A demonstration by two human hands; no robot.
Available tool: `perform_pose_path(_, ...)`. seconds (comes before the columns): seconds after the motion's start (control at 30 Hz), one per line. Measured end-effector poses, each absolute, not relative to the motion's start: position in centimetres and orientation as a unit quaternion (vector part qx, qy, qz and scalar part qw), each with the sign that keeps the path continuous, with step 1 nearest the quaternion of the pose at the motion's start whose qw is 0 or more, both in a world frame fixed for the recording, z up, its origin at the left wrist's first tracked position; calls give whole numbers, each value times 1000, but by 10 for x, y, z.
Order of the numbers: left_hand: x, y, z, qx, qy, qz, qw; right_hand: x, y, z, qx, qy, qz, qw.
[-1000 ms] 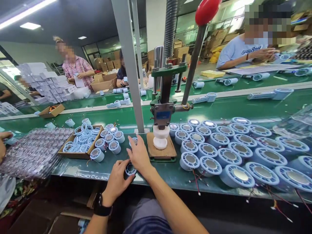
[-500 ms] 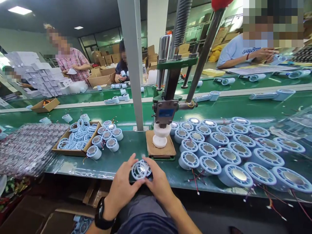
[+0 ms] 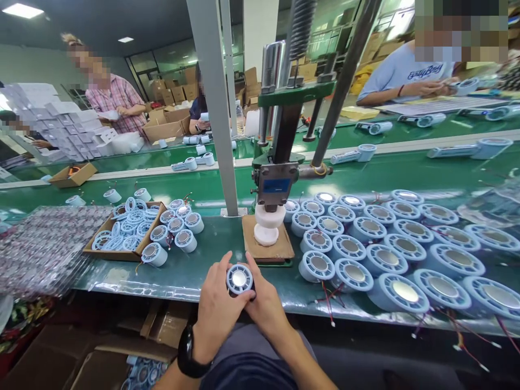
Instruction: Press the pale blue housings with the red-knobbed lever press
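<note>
Between my two hands is a light-blue round fan housing (image 3: 239,279) with a slotted ring around a silver disc, its face turned up toward me. My left hand (image 3: 216,303) wraps its left side, thumb along the near edge. From the right, my right hand (image 3: 266,298) closes on it, fingertips at the far side. Just beyond my hands stands a green hand press (image 3: 277,181), with a white round pad (image 3: 266,235) on a brown board. A cardboard box of light-blue rings (image 3: 132,225) lies to the left, with several housings (image 3: 176,225) beside it.
Rows of finished-looking housings (image 3: 382,257) with trailing wires fill the right of the bench. Clear plastic trays (image 3: 44,246) are stacked at the left. A grey post (image 3: 215,108) rises behind the bench. Handheld fans (image 3: 357,154) lie on the green conveyor; co-workers sit or stand beyond.
The loose ring, earlier held tilted beside the housing, now lies over the housing's face, both lined up. My hands have drawn closer around it.
</note>
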State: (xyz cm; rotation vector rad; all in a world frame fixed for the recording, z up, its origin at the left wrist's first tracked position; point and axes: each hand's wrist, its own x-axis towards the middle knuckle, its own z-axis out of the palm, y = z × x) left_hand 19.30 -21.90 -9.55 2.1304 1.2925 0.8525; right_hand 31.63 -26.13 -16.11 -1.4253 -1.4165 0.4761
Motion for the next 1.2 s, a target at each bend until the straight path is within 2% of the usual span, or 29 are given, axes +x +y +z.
perform_pose_path(0.27,197,-220,-106,771,479,336,254,318,-260,-158,-593,-603,189,499)
perform_pose_path(0.33,198,-221,-111,772,473,335,261,322,-261,-156,-598,-624,193,465)
perform_pose_path(0.43,198,-225,-123,783,447,332,278,339,-268,-133,-597,-684,196,370)
perform_pose_path(0.53,199,-227,-132,778,431,342,302,370,-279,-64,-572,-746,85,330)
perform_pose_path(0.63,201,-218,-125,753,454,334,340,405,-279,50,-551,-717,-140,402)
perform_pose_path(0.7,206,-203,-110,740,460,332,361,428,-266,131,-578,-648,-268,418)
perform_pose_path(0.77,216,-184,-91,731,450,352,373,448,-241,194,-624,-571,-317,430)
perform_pose_path(0.83,230,-166,-71,722,431,385,381,465,-208,230,-641,-542,-266,474)
perform_pose_path(0.97,269,-145,-54,711,390,411,416,481,-156,232,-608,-543,-134,563)
perform_pose_path(1.2,317,-129,-79,685,308,400,525,480,-149,216,-598,-534,-143,580)
